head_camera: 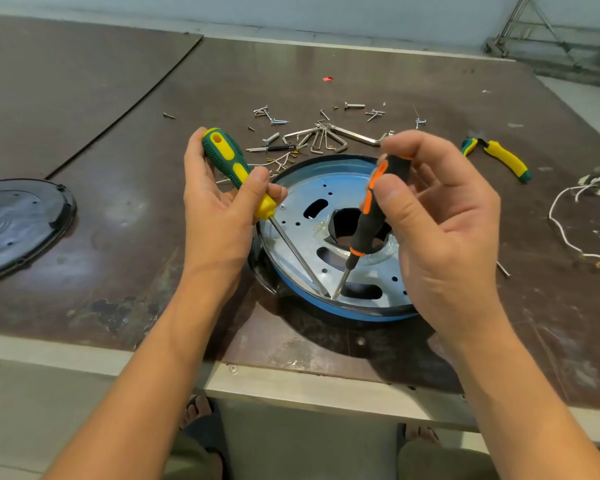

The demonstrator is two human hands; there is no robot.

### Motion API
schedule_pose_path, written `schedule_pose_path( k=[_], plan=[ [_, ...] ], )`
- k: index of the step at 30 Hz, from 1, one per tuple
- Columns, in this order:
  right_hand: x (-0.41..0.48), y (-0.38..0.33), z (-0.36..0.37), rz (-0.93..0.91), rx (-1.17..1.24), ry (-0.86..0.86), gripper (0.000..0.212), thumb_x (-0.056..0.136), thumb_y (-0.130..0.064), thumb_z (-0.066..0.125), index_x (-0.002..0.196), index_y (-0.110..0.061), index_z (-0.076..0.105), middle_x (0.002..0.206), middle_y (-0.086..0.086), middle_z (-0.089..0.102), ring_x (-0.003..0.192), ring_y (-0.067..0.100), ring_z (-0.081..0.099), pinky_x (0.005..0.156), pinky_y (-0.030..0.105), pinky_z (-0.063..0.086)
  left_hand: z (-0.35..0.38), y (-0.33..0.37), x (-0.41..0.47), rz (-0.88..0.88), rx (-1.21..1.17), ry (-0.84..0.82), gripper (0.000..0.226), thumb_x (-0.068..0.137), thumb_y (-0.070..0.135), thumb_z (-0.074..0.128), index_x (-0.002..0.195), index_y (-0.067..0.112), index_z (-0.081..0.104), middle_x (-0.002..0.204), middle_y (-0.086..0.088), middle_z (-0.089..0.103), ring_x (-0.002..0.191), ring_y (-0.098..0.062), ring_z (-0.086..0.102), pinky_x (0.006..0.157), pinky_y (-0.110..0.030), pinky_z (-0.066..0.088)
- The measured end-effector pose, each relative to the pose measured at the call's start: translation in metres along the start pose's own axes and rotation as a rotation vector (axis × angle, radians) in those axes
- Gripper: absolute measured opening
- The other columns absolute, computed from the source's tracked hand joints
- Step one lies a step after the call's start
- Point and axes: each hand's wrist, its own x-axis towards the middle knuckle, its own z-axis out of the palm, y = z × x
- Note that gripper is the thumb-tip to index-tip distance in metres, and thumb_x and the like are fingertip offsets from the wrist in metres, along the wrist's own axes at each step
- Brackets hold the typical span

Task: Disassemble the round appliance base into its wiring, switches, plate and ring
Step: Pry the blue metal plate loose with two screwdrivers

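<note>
Left hand (219, 209) curls round a green-and-yellow-handled screwdriver (227, 161), right hand (440, 216) pinches a black-and-orange-handled screwdriver (371, 209) in its fingertips — both tips meet at the near rim of the perforated silver metal plate (291, 233). It sits in the blue-ringed round appliance base (343, 315), mid-table. Worn dark-brown board tabletop (136, 133), pale metal strip (291, 382) on its near edge. Black round plastic cover (18, 223) far left — brown board shows between it and the base; loose screws and hex keys (319, 133) lie beyond.

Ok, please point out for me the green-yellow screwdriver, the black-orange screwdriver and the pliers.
green-yellow screwdriver (227, 155): head view, middle of its handle.
black-orange screwdriver (364, 232): head view, lower black part of its handle.
pliers (503, 159): head view, its yellow handle.
</note>
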Motion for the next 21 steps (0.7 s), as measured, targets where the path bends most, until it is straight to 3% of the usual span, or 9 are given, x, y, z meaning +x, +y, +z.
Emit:
schedule_pose_path(
  k=[2, 4, 7, 9, 13, 17, 19, 21],
  plan=[
    [-0.001, -0.0014, -0.0008, 0.055, 0.063, 0.003, 0.032, 0.099, 0.001, 0.043, 0.124, -0.009, 0.06, 0.106, 0.005, 0.068, 0.093, 0.02, 0.067, 0.083, 0.036, 0.055, 0.0003, 0.0001, -0.0002, -0.01, -0.008, 0.005, 0.071, 0.098, 0.005, 0.061, 0.156, 0.014, 0.02, 0.12, 0.025, 0.058, 0.08, -0.02, 0.072, 0.083, -0.036, 0.059],
    [-0.0018, -0.0037, 0.0004, 0.068, 0.086, -0.014, 0.035, 0.098, -0.003, 0.038, 0.125, -0.009, 0.059, 0.109, 0.006, 0.068, 0.098, 0.023, 0.066, 0.086, 0.04, 0.055, 0.0006, 0.0006, -0.0003, -0.011, 0.001, 0.001, 0.07, 0.098, 0.006, 0.061, 0.155, 0.015, 0.021, 0.116, 0.028, 0.061, 0.08, -0.02, 0.073, 0.083, -0.035, 0.06],
    [-0.0008, -0.0054, 0.0043, -0.029, -0.045, -0.038, 0.024, 0.099, -0.012, 0.057, 0.123, -0.01, 0.059, 0.102, 0.002, 0.059, 0.093, 0.018, 0.059, 0.08, 0.032, 0.052, 0.0008, 0.001, -0.0003, -0.01, -0.021, -0.005, 0.064, 0.098, 0.005, 0.061, 0.149, 0.018, 0.025, 0.125, 0.018, 0.056, 0.077, -0.018, 0.071, 0.085, -0.038, 0.059],
    [-0.0004, -0.0041, 0.0043, -0.08, -0.103, -0.024, 0.032, 0.097, 0.0, 0.063, 0.128, -0.008, 0.057, 0.097, 0.003, 0.058, 0.088, 0.007, 0.057, 0.079, 0.021, 0.052, 0.0009, 0.001, -0.0008, -0.013, -0.046, -0.006, 0.062, 0.098, 0.004, 0.061, 0.148, 0.017, 0.027, 0.127, 0.012, 0.053, 0.075, -0.018, 0.07, 0.086, -0.041, 0.059],
    [-0.0021, -0.0025, 0.0006, 0.004, 0.033, -0.039, 0.037, 0.099, 0.004, 0.045, 0.133, -0.003, 0.055, 0.111, 0.015, 0.068, 0.1, 0.024, 0.066, 0.089, 0.04, 0.055, 0.0, -0.0009, 0.0002, -0.003, -0.026, -0.025, 0.067, 0.098, 0.004, 0.06, 0.154, 0.011, 0.022, 0.107, 0.036, 0.063, 0.076, -0.019, 0.071, 0.084, -0.039, 0.059],
    [-0.0009, -0.0031, 0.0043, -0.055, -0.062, -0.022, 0.031, 0.097, -0.004, 0.062, 0.128, -0.006, 0.057, 0.098, 0.003, 0.057, 0.088, 0.003, 0.055, 0.079, 0.015, 0.049, 0.0, 0.001, -0.0006, -0.001, -0.021, -0.022, 0.065, 0.098, 0.003, 0.059, 0.151, 0.014, 0.024, 0.106, 0.037, 0.063, 0.077, -0.021, 0.072, 0.083, -0.036, 0.059],
    [-0.0007, -0.0005, 0.0025, -0.051, -0.099, 0.005, 0.032, 0.098, 0.005, 0.059, 0.128, -0.005, 0.058, 0.099, 0.005, 0.059, 0.087, 0.003, 0.057, 0.078, 0.014, 0.049, 0.0013, 0.0029, -0.0018, -0.012, -0.033, -0.012, 0.064, 0.098, 0.002, 0.059, 0.151, 0.015, 0.025, 0.113, 0.029, 0.061, 0.077, -0.021, 0.071, 0.084, -0.039, 0.06],
    [-0.001, 0.0007, 0.0009, 0.008, -0.049, 0.027, 0.036, 0.099, 0.009, 0.045, 0.131, -0.004, 0.058, 0.109, 0.011, 0.065, 0.094, 0.014, 0.066, 0.079, 0.022, 0.054, 0.0023, 0.0043, -0.0025, -0.01, -0.031, -0.011, 0.063, 0.098, 0.001, 0.059, 0.149, 0.016, 0.025, 0.113, 0.027, 0.061, 0.076, -0.02, 0.071, 0.087, -0.043, 0.06]
  ],
)
